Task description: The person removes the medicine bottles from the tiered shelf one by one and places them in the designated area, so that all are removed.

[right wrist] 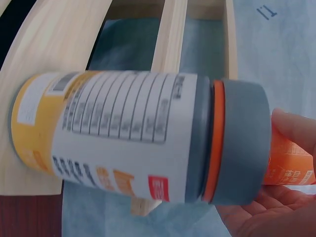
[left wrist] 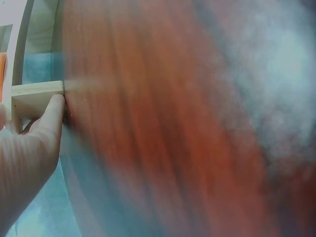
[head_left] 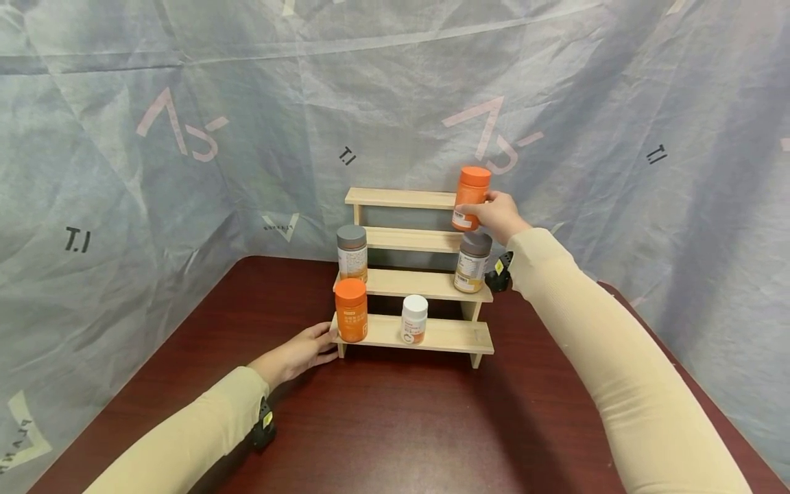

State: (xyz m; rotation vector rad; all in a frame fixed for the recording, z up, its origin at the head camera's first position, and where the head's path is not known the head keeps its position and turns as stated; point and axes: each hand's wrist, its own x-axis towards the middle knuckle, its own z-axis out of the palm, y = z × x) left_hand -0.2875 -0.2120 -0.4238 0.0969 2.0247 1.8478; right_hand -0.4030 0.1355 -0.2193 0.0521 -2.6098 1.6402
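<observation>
Cream sleeves (head_left: pixel 623 370) nearest head camera, extending from lower corners over dark red table (head_left: pixel 407 425). Right hand (head_left: pixel 501 216): grasping orange jar (head_left: pixel 474 197) between thumb and fingers, lid up, at right end of wooden rack (head_left: pixel 410 283), upper part; jar contact with rack cannot be told. Grey-lidded jar (head_left: pixel 472 264) just below right hand, second shelf from bottom. Left hand (head_left: pixel 299 353): gripping left end of lowest shelf, near second orange jar (head_left: pixel 352 312), well apart from held jar. White bottle (head_left: pixel 414 320): same shelf, toward middle.
</observation>
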